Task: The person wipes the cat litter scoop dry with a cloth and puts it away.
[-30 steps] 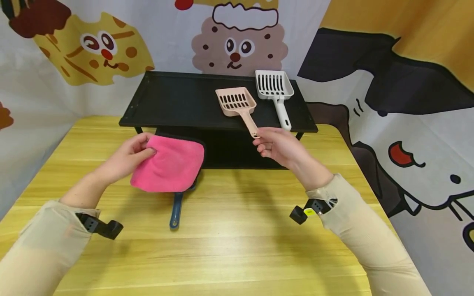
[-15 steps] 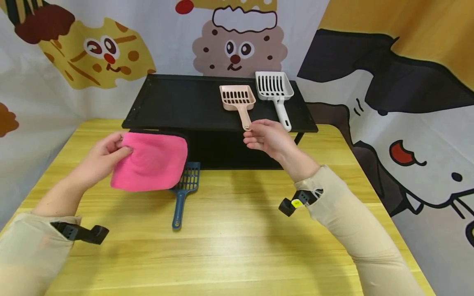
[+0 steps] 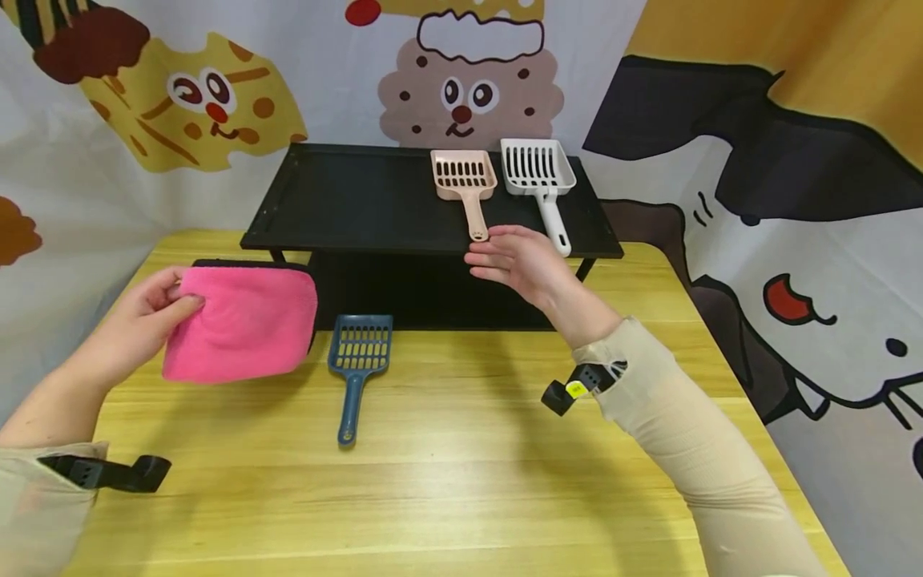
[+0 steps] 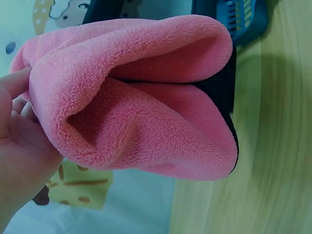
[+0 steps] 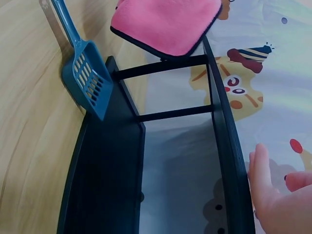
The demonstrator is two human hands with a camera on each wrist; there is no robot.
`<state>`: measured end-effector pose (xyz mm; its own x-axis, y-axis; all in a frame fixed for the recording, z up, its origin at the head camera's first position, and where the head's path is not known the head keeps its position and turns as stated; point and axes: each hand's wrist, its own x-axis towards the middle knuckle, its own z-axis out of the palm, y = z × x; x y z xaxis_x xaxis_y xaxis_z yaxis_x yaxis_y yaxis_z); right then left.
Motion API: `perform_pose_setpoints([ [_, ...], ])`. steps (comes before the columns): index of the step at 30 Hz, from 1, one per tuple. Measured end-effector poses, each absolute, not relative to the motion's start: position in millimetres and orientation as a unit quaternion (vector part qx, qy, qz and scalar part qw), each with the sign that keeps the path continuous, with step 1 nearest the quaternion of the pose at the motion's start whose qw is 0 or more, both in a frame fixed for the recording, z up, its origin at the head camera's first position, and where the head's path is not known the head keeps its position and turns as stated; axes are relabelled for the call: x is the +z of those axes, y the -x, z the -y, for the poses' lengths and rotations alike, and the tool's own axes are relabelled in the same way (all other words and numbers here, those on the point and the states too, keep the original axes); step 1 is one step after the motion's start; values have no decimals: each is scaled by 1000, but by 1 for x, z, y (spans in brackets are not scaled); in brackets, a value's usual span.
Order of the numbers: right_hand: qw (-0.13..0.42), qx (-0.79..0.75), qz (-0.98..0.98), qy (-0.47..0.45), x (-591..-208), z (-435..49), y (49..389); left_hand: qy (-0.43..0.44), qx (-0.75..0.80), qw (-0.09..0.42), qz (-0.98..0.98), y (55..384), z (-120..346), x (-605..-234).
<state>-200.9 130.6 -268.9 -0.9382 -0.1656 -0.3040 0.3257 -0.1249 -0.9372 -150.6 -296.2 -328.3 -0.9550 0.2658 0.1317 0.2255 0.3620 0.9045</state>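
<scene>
My left hand (image 3: pixel 140 320) pinches a folded pink cloth (image 3: pixel 248 328) with a black underside, held up over the left part of the table. In the left wrist view the fluffy cloth (image 4: pixel 146 136) folds in on itself. My right hand (image 3: pixel 530 268) is at the front edge of the black rack, its fingers extended and holding nothing. Its fingertips are right by the handle end of a pale pink litter scoop (image 3: pixel 473 210), which lies on the rack's top. To the right of that scoop lies a white litter scoop (image 3: pixel 550 218), its handle toward the front.
The low black two-tier rack (image 3: pixel 353 200) stands at the back of the wooden table (image 3: pixel 447 481). A blue litter scoop (image 3: pixel 352 405) leans its slotted head on the rack's lower tier, handle on the table. Behind hangs a cartoon-print curtain (image 3: pixel 339 72).
The pale pink scoop has slid back and straightened beside the white one, and my right hand has let go of its handle. My left hand has carried the cloth left, uncovering the blue scoop.
</scene>
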Motion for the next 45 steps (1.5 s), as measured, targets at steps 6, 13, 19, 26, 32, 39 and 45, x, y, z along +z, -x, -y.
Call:
perform_pose_setpoints([
  [6,174,-745,-642,-51,-266,-134,199,-102,495,10,-863,146,313,-334],
  [13,195,-746,-635,-43,-276,-141,188,-74,484,0,-872,147,317,-335],
  [19,284,-715,-638,-20,-305,-128,182,-88,507,9,-857,149,318,-337],
  [26,363,-685,-632,-15,-355,-99,178,-101,519,23,-848,150,313,-339],
  [32,415,-658,-628,-26,-392,-66,172,-107,526,21,-844,151,309,-340],
  [39,465,-623,-628,-37,-424,-33,160,-110,533,21,-839,152,308,-343],
  [45,461,-642,-609,-71,-434,-13,155,-107,542,26,-833,153,310,-345],
])
